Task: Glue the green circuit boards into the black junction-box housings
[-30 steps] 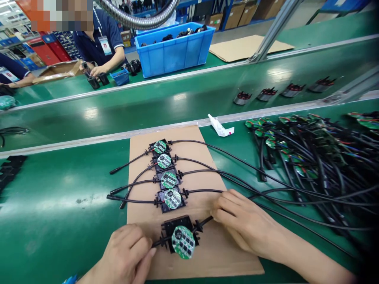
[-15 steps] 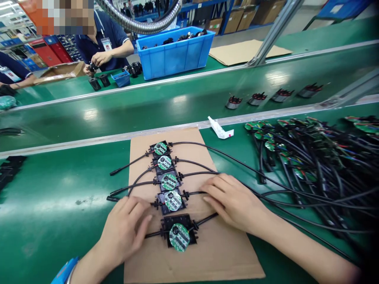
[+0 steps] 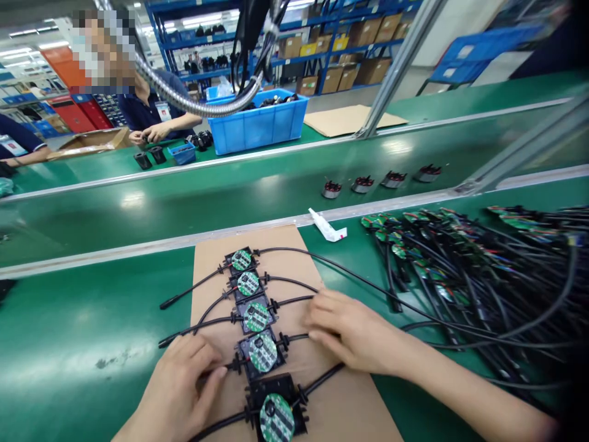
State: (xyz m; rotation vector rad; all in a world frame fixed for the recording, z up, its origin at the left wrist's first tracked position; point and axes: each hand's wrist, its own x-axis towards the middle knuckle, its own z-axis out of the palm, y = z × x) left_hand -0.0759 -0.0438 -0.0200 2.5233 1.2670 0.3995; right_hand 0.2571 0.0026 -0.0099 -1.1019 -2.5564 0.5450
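Observation:
Several round green circuit boards sit on black plastic holders in a column on a cardboard sheet [image 3: 354, 405], black cables leaving both sides. The nearest circuit board [image 3: 277, 418] lies at the bottom edge, apart from my fingers. At the circuit board just beyond it [image 3: 262, 352], my left hand [image 3: 181, 383] has thumb and fingers closed round the left cable [image 3: 230, 366]. My right hand [image 3: 347, 331] pinches the same board's right cable [image 3: 298, 336]; its fingertips also lie close to the cable above [image 3: 292, 300]. Both cable ends are hidden beneath my hands.
Tangled cables with circuit boards [image 3: 460, 264] are heaped at the right. A white tube [image 3: 327, 226] lies near the rail. Several copper-wound motor parts [image 3: 363, 184] stand on the green strip beyond. Across it, a co-worker [image 3: 161, 116] handles small parts beside a blue bin [image 3: 260, 126].
Both hands have left the nearest board's cables and moved forward to the cables of the board beyond it. That nearest board was set down on the cardboard. The camera view has tilted up.

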